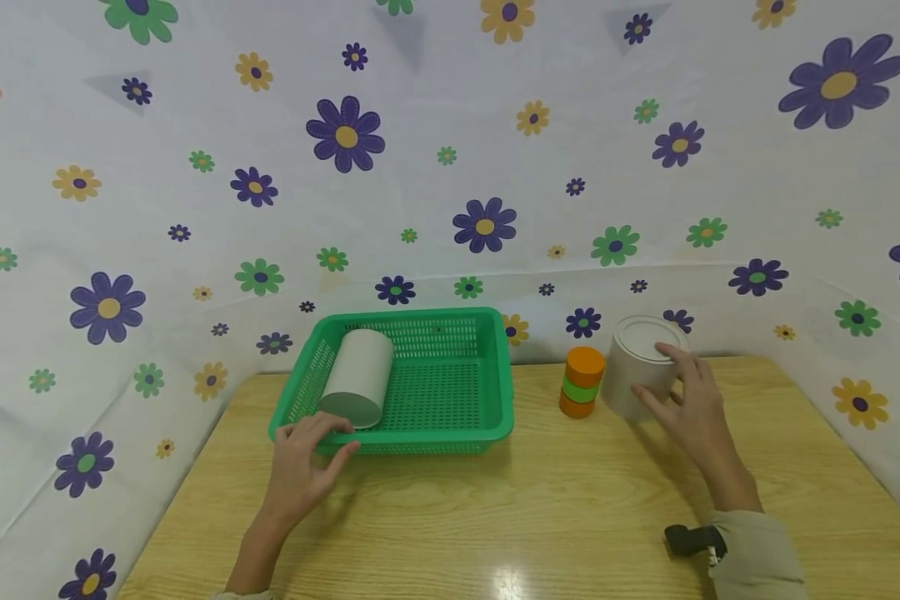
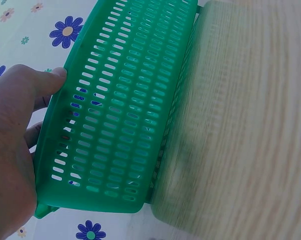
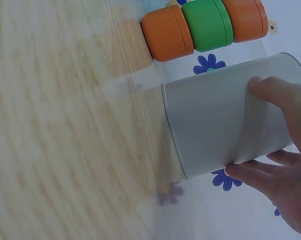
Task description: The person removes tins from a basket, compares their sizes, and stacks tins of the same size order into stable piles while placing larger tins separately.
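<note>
A green plastic basket (image 1: 435,436) with slotted walls stands on the table at centre left. Inside its left part a white cylindrical can (image 1: 362,375) lies on its side. My left hand (image 1: 300,462) grips the basket's near rim by the left corner, thumb on the outer side in the left wrist view. My right hand (image 1: 696,412) holds an upright white lidded can (image 1: 630,383) at the right, thumb and fingers spread round its side. In the right wrist view, the thumb and several fingers touch the can's wall (image 3: 215,115).
Beside the upright can, on its left, stands a stack of small round jars (image 1: 581,383), orange, green and orange. The wooden table (image 1: 495,517) meets a white flowered cloth (image 1: 420,192) at the back and sides. A black band (image 1: 690,540) sits at the right wrist.
</note>
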The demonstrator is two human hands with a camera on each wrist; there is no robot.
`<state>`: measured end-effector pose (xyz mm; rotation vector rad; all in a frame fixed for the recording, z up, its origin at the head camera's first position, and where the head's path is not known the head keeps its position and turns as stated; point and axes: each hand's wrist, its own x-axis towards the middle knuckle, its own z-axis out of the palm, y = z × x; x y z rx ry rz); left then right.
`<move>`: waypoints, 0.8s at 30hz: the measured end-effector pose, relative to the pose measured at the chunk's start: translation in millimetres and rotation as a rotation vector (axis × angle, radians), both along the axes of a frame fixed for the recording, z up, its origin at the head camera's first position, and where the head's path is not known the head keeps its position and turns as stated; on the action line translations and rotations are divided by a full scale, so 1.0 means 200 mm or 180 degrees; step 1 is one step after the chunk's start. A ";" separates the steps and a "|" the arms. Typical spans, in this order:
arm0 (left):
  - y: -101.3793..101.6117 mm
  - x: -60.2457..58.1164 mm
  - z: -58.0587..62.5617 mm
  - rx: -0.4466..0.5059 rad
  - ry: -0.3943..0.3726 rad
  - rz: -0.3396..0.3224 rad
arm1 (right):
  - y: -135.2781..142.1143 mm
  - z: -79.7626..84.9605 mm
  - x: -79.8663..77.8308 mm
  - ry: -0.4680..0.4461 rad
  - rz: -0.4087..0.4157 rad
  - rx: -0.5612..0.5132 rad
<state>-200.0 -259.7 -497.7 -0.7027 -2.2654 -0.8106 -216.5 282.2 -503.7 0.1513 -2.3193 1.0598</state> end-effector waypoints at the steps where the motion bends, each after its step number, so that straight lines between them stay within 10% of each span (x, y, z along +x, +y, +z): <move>1: 0.00 0.00 0.00 0.0002 -0.0002 0.0002 | 0.00 0.00 0.00 0.0005 -0.0006 0.0002; 24: 0.00 0.00 0.00 -0.0004 0.0072 -0.0036 | -0.01 0.02 0.03 -0.0081 -0.0248 0.0057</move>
